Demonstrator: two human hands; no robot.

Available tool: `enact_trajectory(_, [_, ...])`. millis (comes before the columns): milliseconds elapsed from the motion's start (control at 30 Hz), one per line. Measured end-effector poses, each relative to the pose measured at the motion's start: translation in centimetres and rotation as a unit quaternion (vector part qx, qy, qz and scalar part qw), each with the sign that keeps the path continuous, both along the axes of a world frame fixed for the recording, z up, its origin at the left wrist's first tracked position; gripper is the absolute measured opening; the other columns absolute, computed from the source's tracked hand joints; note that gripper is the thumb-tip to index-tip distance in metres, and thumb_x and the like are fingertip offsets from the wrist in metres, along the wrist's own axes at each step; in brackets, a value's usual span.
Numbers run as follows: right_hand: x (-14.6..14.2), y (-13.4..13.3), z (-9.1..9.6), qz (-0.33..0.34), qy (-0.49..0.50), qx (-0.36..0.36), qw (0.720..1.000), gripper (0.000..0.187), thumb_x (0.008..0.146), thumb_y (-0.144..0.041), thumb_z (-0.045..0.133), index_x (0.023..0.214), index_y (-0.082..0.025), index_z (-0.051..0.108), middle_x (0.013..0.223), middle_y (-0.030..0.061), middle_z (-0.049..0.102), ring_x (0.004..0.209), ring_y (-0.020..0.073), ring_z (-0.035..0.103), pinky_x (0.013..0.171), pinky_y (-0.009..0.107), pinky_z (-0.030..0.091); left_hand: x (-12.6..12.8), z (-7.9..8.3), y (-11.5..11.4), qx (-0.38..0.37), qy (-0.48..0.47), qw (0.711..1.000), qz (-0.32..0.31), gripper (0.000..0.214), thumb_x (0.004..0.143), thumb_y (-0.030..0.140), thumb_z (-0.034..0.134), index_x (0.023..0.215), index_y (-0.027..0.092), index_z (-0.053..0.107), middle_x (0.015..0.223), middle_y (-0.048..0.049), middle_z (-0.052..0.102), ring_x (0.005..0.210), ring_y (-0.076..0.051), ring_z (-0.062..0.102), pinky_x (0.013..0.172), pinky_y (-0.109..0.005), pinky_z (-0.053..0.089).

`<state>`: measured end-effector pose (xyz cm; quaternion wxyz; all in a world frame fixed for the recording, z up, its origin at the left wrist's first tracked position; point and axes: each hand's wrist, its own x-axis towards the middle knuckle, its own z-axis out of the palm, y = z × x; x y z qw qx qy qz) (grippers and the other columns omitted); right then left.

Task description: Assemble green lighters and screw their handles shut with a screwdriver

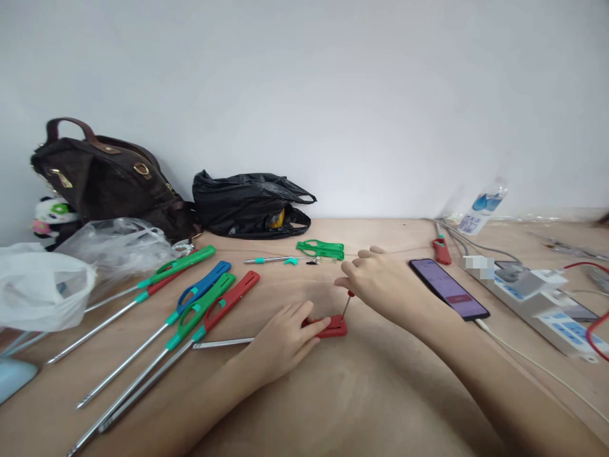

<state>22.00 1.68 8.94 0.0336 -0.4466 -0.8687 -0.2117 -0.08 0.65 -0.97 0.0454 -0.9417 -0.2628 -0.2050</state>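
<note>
My left hand (288, 336) is closed over a red long-neck lighter (337, 326) and presses it flat on the table; its metal tube (223, 343) sticks out to the left. In my right hand (368, 274) is a small screwdriver (347, 306) with a red handle, mostly hidden by the fingers. The shaft points down and its tip meets the right end of the red handle. Behind the hands lie green lighter casing halves (321, 248), a loose metal tube (266, 260) with a turquoise collar and a clear small part (327, 259).
Several long lighters (204, 311) in red, green and blue lie at left, beside white plastic bags (42, 285). A dark backpack (114, 184) and a black bag (247, 203) stand at the back. At right are a phone (450, 289), a power strip (533, 304), cables and a bottle (485, 204).
</note>
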Motion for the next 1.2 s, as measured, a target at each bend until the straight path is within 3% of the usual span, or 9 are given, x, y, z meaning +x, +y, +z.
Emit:
enact_trajectory(133, [0.0,-0.8,0.3,-0.012,-0.012,-0.009,1.000,0.024,0.098,-0.032,0.044,0.088,-0.015,0.057,0.070,0.0093,0.066,0.067,0.0241,0.059,0.065,0.032,0.034,0.0,0.2,0.0,-0.012,-0.006,1.000,-0.005,0.029,0.095,0.020,0.043,0.118,0.020,0.061,0.089,-0.0053,0.051,0.075,-0.018,0.050,0.065,-0.029,0.044])
enact_trajectory(300, [0.6,-1.7,0.8,0.002,0.023,-0.049,0.999,0.012,0.093,-0.011,0.043,0.091,-0.016,0.053,0.070,0.0045,0.064,0.064,0.0195,0.055,0.061,0.027,0.032,0.0,0.3,-0.1,-0.016,-0.001,1.000,-0.011,0.031,0.095,0.020,0.042,0.120,0.018,0.061,0.091,-0.0069,0.051,0.076,-0.019,0.051,0.065,-0.030,0.045])
enact_trajectory(367, [0.6,-1.2,0.5,-0.002,0.019,-0.040,0.999,0.010,0.095,-0.019,0.047,0.089,-0.016,0.054,0.071,0.0055,0.065,0.063,0.0194,0.056,0.060,0.028,0.031,0.0,0.2,-0.1,-0.013,-0.003,1.000,-0.011,0.031,0.096,0.020,0.041,0.120,0.017,0.061,0.091,-0.0074,0.051,0.077,-0.020,0.051,0.066,-0.031,0.046])
enact_trajectory(500, [0.2,-0.1,-0.1,-0.007,-0.003,0.002,1.000,0.025,0.096,-0.032,0.050,0.077,-0.017,0.057,0.067,0.0078,0.066,0.063,0.0214,0.059,0.067,0.032,0.033,0.0,0.0,0.0,-0.011,-0.005,1.000,-0.008,0.032,0.096,0.021,0.040,0.119,0.018,0.061,0.091,-0.0069,0.052,0.077,-0.019,0.051,0.066,-0.031,0.046])
enact_trajectory(633, [0.4,-0.9,0.4,0.019,0.013,-0.023,0.999,0.029,0.099,-0.027,0.042,0.078,-0.016,0.058,0.074,0.0091,0.068,0.072,0.0229,0.060,0.072,0.033,0.035,0.0,0.2,0.0,-0.018,0.002,1.000,-0.003,0.032,0.096,0.021,0.040,0.119,0.019,0.062,0.090,-0.0064,0.052,0.076,-0.019,0.051,0.066,-0.031,0.047])
enact_trajectory(800, [0.7,-1.7,1.1,0.012,0.042,-0.067,0.997,0.018,0.095,-0.010,0.037,0.090,-0.015,0.054,0.069,0.0044,0.066,0.061,0.0183,0.054,0.071,0.029,0.036,-0.1,0.3,-0.1,-0.026,0.005,1.000,0.000,0.031,0.095,0.021,0.042,0.120,0.020,0.061,0.091,-0.0063,0.052,0.078,-0.019,0.052,0.067,-0.030,0.047])
enact_trajectory(967, [0.1,-0.5,0.5,-0.007,-0.006,-0.020,1.000,0.026,0.098,-0.032,0.044,0.082,-0.016,0.057,0.068,0.0091,0.067,0.060,0.0211,0.059,0.072,0.033,0.035,-0.1,0.2,-0.1,-0.023,0.014,1.000,0.006,0.031,0.095,0.021,0.044,0.121,0.021,0.061,0.091,-0.0054,0.052,0.078,-0.018,0.052,0.068,-0.029,0.047])
enact_trajectory(1067, [-0.1,-0.6,0.6,0.002,-0.008,-0.031,0.999,0.032,0.099,-0.031,0.042,0.074,-0.017,0.056,0.070,0.0095,0.068,0.061,0.0202,0.060,0.073,0.033,0.035,0.0,0.2,-0.1,-0.021,0.013,1.000,0.002,0.030,0.094,0.020,0.045,0.120,0.020,0.061,0.092,-0.0060,0.052,0.078,-0.019,0.052,0.068,-0.030,0.047])
enact_trajectory(1200, [0.2,-1.7,1.3,0.004,0.056,-0.092,0.994,0.014,0.094,-0.018,0.042,0.087,-0.016,0.054,0.072,0.0045,0.067,0.065,0.0184,0.058,0.063,0.028,0.032,-0.1,0.3,-0.1,-0.024,0.007,1.000,0.000,0.028,0.095,0.020,0.045,0.118,0.019,0.062,0.092,-0.0062,0.051,0.078,-0.019,0.052,0.067,-0.030,0.046])
